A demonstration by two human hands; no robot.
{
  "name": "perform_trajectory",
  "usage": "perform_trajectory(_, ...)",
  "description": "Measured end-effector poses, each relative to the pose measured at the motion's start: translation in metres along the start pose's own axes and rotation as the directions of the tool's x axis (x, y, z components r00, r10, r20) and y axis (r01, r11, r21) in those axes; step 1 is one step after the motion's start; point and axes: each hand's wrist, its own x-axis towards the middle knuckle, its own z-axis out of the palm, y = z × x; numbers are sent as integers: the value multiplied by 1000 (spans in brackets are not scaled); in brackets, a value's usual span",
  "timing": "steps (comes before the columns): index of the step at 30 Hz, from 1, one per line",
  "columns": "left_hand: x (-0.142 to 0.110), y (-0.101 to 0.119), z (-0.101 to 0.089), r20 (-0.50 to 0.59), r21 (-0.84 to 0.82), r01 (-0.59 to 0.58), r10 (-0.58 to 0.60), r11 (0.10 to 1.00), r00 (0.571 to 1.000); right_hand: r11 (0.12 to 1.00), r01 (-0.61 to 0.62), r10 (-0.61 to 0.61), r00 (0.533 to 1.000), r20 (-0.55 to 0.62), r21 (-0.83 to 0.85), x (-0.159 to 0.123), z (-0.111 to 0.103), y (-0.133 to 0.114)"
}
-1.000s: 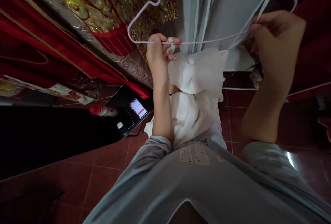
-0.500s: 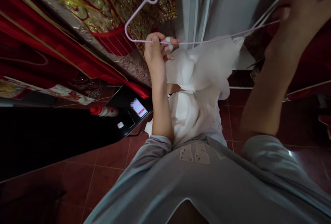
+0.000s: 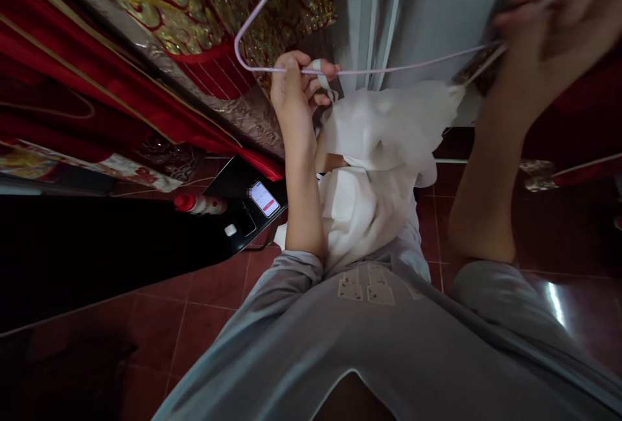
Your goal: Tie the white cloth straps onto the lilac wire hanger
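My left hand [image 3: 296,84] is closed on the lower bar of a thin pale pink hanger [image 3: 389,70], near its left end. A white garment [image 3: 383,149] hangs below the bar and falls in front of my body. My right hand [image 3: 558,26], blurred by motion, is up at the right end of the hanger with its fingers curled round the garment's white strap [image 3: 479,61] and the hanger wire there.
A black table [image 3: 97,252] at left carries a phone [image 3: 265,199], a red-capped bottle [image 3: 199,204] and a small white item [image 3: 230,230]. Red and gold embroidered cloth [image 3: 170,13] hangs at upper left. A pale door or panel [image 3: 437,6] stands ahead. Red floor tiles lie below.
My right hand has risen and moved right, pulling the strap along the hanger's right end. The garment's top has lifted toward the bar. My left hand has risen slightly with the bar.
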Motion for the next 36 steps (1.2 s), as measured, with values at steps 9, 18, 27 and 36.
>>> perform_trajectory(9,-3,3,-13,39,122,-64,60,990,997,960,274,-261,952,158,-62,-21,20,-10)
perform_trajectory(18,8,9,-64,-205,520,-425,592,741,779,977,106,-74,982,176,-182,-25,17,-20)
perform_trajectory(27,27,54,-50,138,330,-438,416,836,899,985,167,-159,976,145,-45,-27,21,-19)
perform_trajectory(36,65,64,2,154,106,-4,-12,994,988,960,280,-278,947,162,10,-26,22,-8)
